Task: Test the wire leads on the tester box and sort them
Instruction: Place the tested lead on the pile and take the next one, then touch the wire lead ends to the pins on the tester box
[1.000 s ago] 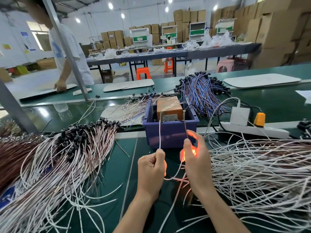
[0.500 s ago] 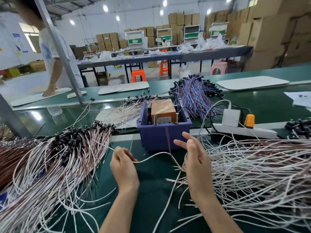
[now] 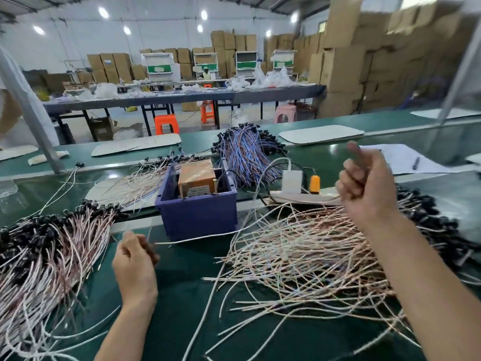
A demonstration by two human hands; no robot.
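The tester box (image 3: 197,175), orange-brown, stands inside a blue bin (image 3: 197,218) at the middle of the green bench. My left hand (image 3: 135,261) is low in front of the bin and pinches one end of a white wire lead (image 3: 197,238), which runs right along the bench. My right hand (image 3: 364,183) is raised over the right side, blurred, fingers loosely curled and holding nothing. A pile of white and pink leads with black ends (image 3: 49,246) lies at the left. A loose heap of leads (image 3: 299,256) spreads under my right arm.
A bundle of blue and purple leads (image 3: 247,152) lies behind the bin. A white power strip (image 3: 302,197) with an orange plug (image 3: 315,182) sits to the right of the bin. A paper sheet with a pen (image 3: 416,162) lies far right. A slanted metal post (image 3: 31,118) rises at the left.
Both hands left the tester's pins. My left hand carried the white lead down and leftward; my right hand let go and swung up to the right. The camera view turned right.
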